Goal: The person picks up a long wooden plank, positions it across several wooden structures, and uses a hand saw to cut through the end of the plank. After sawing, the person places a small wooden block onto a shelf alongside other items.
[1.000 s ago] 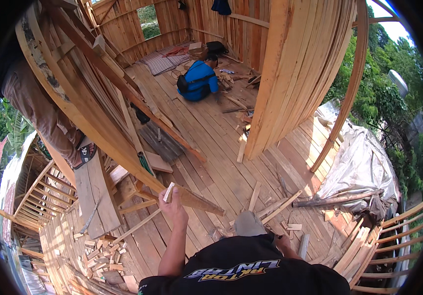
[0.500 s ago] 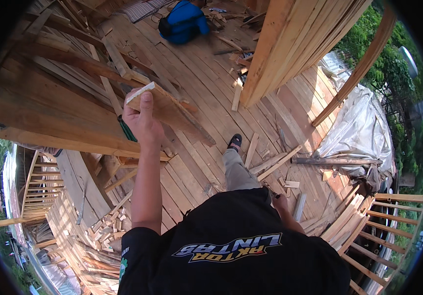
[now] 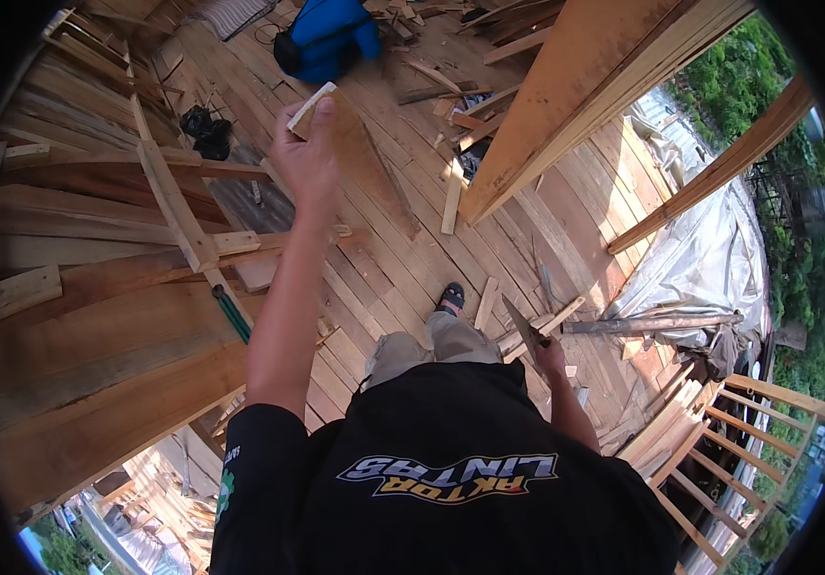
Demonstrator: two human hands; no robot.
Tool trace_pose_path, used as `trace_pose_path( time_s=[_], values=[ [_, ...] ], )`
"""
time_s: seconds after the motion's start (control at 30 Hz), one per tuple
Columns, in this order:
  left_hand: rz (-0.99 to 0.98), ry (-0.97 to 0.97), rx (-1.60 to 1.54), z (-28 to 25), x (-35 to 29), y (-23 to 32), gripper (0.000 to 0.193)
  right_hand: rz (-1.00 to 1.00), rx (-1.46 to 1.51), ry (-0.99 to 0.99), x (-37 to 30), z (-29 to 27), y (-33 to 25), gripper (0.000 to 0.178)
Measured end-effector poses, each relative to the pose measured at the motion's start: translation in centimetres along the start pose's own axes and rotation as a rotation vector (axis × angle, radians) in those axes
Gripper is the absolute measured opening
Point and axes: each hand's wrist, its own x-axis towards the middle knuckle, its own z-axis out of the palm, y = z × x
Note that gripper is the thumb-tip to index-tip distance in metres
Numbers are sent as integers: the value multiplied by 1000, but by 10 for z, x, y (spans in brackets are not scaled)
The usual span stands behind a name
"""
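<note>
My left hand (image 3: 311,153) is raised ahead of me, its fingers wrapped round the upper end of a wooden board (image 3: 366,163). The board's pale end edge shows at the thumb, and its length slants down to the right over the floor. Low at my right side, my right hand (image 3: 550,356) grips a handsaw (image 3: 524,326). Its narrowing blade points forward and left, apart from the board; the handle is mostly covered by the fingers.
Curved timber framing (image 3: 115,316) rises on the left. A thick wooden post (image 3: 566,105) stands ahead right. Beyond, a person in blue (image 3: 331,43) bends near wood scraps. Loose offcuts lie on the plank floor (image 3: 384,287). A grey tarp (image 3: 710,259) and slatted railing (image 3: 757,446) are at right.
My left hand has moved forward with the board. The handsaw in my right hand has come into view. My view has shifted, showing more of the left framing, and I have stepped forward.
</note>
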Motion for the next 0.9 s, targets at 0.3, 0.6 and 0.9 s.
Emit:
trace_pose_path(
  time_s=[0.3, 0.6, 0.9],
  values=[
    [0, -127, -178, 73, 119, -44, 23, -16, 67, 241, 34, -11, -74, 36],
    [-61, -354, -333, 129, 240, -123, 24, 264, 39, 173, 44, 40, -132, 36],
    [-155, -442, -439, 158, 329, -209, 23, 520, 226, 123, 73, 70, -227, 29]
  ],
)
